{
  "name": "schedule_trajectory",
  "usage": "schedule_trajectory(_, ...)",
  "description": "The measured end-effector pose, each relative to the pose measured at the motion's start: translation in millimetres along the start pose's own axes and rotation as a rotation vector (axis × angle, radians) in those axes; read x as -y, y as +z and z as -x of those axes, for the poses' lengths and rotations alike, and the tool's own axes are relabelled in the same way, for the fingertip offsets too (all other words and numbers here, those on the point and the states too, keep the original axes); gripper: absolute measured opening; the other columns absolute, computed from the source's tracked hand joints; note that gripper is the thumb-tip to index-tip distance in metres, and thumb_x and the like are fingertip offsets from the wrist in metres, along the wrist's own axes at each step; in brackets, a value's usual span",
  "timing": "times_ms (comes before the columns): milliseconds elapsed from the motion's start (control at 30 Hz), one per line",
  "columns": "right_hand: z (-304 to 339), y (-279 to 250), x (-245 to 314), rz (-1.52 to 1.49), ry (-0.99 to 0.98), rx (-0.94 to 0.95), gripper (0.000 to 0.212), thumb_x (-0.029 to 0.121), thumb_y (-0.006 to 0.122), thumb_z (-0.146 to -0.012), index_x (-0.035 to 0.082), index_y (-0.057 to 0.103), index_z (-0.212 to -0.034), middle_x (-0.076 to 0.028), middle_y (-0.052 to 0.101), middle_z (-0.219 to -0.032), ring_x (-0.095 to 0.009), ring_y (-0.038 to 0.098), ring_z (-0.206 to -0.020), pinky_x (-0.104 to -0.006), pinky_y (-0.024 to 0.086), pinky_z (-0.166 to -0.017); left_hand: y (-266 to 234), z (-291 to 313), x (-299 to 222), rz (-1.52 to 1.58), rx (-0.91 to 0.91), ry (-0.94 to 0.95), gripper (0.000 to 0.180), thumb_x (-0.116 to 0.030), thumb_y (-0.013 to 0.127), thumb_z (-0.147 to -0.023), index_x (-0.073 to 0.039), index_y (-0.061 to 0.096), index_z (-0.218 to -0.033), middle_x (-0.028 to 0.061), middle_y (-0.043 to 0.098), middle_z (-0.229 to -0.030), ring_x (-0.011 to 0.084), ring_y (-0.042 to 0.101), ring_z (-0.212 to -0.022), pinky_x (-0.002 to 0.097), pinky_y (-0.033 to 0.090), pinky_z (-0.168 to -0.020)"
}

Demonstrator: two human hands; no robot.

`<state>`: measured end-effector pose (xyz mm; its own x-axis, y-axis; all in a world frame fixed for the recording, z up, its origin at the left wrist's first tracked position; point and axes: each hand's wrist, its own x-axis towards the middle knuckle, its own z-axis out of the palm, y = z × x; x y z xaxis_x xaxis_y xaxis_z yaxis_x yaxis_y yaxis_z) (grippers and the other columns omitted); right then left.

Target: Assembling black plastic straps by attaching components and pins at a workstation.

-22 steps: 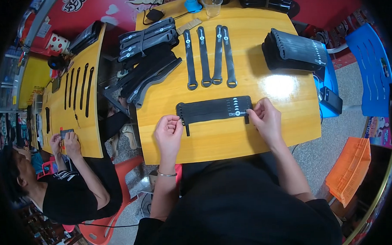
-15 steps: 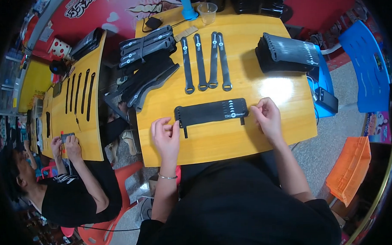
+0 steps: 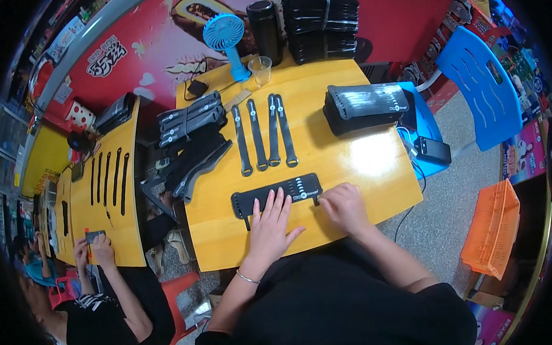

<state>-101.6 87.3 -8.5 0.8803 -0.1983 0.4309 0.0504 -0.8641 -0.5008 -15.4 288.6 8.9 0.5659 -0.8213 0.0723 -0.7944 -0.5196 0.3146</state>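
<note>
A flat black rectangular panel point(image 3: 268, 196) with a row of white half-round marks lies near the table's front edge. Short dark tabs stick out below its two ends. My left hand point(image 3: 272, 224) rests on its middle and lower edge, fingers stretched out and thumb spread. At the lower right corner, my right hand point(image 3: 345, 209) has its fingers curled by the right-hand tab point(image 3: 316, 201); whatever they pinch is hidden. Beyond the panel, several black straps with loop ends point(image 3: 256, 136) lie side by side, pointing away from me.
Bundled black straps point(image 3: 189, 121) lie at the table's left. A stack of black strap packs point(image 3: 368, 102) sits at the right. Behind stand a blue fan point(image 3: 226, 37), a clear cup point(image 3: 260, 69) and a black bottle point(image 3: 265, 30). Another person point(image 3: 98, 312) works at the left table point(image 3: 126, 238).
My left hand has moved from beside the panel's left end onto the panel and flattened. My right hand has closed in on its lower right corner. The view has tilted up.
</note>
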Motion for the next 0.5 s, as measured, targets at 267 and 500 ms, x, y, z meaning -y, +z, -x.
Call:
schedule_trajectory(267,-106.4,37.2,-21.0,-0.125,0.108,-0.099,0.022,0.011,0.064,-0.078,0.004,0.059,-0.098,-0.014,0.061,-0.093,-0.031,0.061,-0.081,-0.0405,0.05,-0.07,-10.2,-108.2,45.9,-0.106,-0.254,0.118,0.046,-0.018,0.051,-0.089,0.0,0.043,-0.131,0.0184,0.037,-0.141,0.0322,0.032,-0.133,0.0471,0.024,-0.109)
schedule_trajectory(500,-175.0,97.7,-30.3,0.133,0.357,0.048,0.033,0.018,0.066,-0.073,0.003,0.052,-0.098,-0.02,0.06,-0.093,-0.035,0.063,-0.083,-0.0438,0.053,-0.071,10.3,-150.0,70.6,-0.132,-0.076,0.005,0.056,-0.024,0.052,-0.087,0.002,0.037,-0.135,0.0222,0.037,-0.14,0.0343,0.031,-0.134,0.0503,0.019,-0.11)
